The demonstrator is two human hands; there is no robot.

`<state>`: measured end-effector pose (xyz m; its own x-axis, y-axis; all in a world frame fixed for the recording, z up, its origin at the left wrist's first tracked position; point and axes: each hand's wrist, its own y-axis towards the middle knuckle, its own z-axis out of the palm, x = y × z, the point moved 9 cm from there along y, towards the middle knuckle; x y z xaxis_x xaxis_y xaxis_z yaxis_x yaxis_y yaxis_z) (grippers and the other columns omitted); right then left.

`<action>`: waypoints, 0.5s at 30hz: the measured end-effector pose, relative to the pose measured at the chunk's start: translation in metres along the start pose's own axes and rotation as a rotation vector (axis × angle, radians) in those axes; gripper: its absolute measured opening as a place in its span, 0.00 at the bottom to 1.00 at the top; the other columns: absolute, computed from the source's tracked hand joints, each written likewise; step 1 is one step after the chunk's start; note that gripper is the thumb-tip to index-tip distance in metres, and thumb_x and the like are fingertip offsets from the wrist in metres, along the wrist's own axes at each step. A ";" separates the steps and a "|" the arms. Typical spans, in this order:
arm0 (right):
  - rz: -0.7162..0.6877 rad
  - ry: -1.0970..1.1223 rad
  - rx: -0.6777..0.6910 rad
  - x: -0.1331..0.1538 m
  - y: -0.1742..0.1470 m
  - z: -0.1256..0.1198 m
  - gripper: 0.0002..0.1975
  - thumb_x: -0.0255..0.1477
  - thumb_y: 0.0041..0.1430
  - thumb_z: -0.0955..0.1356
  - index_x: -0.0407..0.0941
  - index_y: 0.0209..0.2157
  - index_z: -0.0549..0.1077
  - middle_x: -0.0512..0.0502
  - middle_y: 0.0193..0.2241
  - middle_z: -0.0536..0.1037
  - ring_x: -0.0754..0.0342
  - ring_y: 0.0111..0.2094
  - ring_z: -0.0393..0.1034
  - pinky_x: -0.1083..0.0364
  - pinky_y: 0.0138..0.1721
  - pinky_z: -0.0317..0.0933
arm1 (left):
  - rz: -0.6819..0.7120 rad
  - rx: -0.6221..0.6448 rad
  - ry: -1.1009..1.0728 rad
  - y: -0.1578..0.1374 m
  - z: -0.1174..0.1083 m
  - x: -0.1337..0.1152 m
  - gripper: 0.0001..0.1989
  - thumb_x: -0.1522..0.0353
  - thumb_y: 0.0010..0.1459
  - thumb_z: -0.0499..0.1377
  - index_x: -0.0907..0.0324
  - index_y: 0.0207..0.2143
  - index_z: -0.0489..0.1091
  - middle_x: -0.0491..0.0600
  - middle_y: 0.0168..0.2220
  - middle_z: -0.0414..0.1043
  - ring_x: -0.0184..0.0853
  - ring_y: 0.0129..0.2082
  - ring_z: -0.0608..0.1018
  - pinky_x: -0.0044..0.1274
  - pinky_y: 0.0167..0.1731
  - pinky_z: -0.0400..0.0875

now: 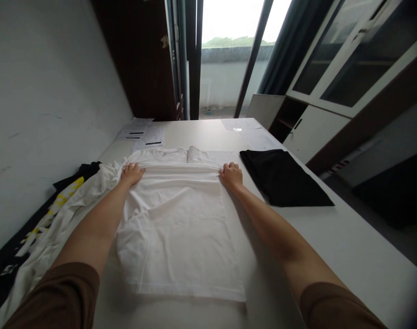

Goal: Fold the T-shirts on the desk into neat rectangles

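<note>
A white T-shirt (184, 237) lies on the white table, its hem toward me and its neckline at the far end. My left hand (132, 174) grips its left edge, fingers curled into the cloth. At the opposite edge, my right hand (231, 175) has its fingers closed on the fabric. Between both hands the cloth is drawn into straight crosswise folds. Wrinkles run over the lower left part of the shirt. The thumbs are partly hidden by the cloth.
A folded black garment (283, 178) rests right of the shirt. Along the wall at left lie several loose clothes (67, 196), white, black and yellow-patterned. Paper sheets (150, 136) are at the table's far left. White cabinets (321, 130) stand beyond the right edge.
</note>
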<state>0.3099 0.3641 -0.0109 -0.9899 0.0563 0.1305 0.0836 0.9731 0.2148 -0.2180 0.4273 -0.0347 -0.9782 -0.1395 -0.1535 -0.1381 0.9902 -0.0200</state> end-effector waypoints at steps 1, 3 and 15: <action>0.004 -0.001 0.005 -0.003 -0.003 -0.002 0.18 0.34 0.76 0.61 0.40 0.55 0.75 0.29 0.55 0.73 0.37 0.57 0.63 0.46 0.55 0.60 | 0.017 -0.015 -0.007 -0.004 -0.002 -0.006 0.37 0.53 0.74 0.48 0.72 0.73 0.55 0.73 0.77 0.47 0.59 0.77 0.53 0.54 0.73 0.45; 0.009 -0.001 -0.003 -0.005 -0.009 -0.006 0.18 0.34 0.75 0.61 0.40 0.54 0.75 0.29 0.54 0.72 0.36 0.57 0.62 0.45 0.55 0.59 | 0.071 -0.043 -0.017 -0.018 -0.004 -0.024 0.34 0.56 0.73 0.50 0.69 0.72 0.58 0.70 0.76 0.51 0.57 0.76 0.56 0.54 0.73 0.46; -0.388 0.184 -0.014 0.045 -0.070 -0.027 0.17 0.31 0.77 0.60 0.42 0.52 0.77 0.33 0.54 0.74 0.39 0.57 0.62 0.45 0.61 0.53 | 0.844 0.120 -0.245 -0.312 -0.026 -0.118 0.20 0.59 0.74 0.52 0.46 0.63 0.73 0.46 0.68 0.71 0.39 0.69 0.70 0.37 0.72 0.63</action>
<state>0.2623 0.2924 0.0059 -0.9115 -0.3553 0.2073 -0.2882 0.9111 0.2945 -0.0638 0.1345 0.0154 -0.6839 0.6285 -0.3705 0.6455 0.7579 0.0941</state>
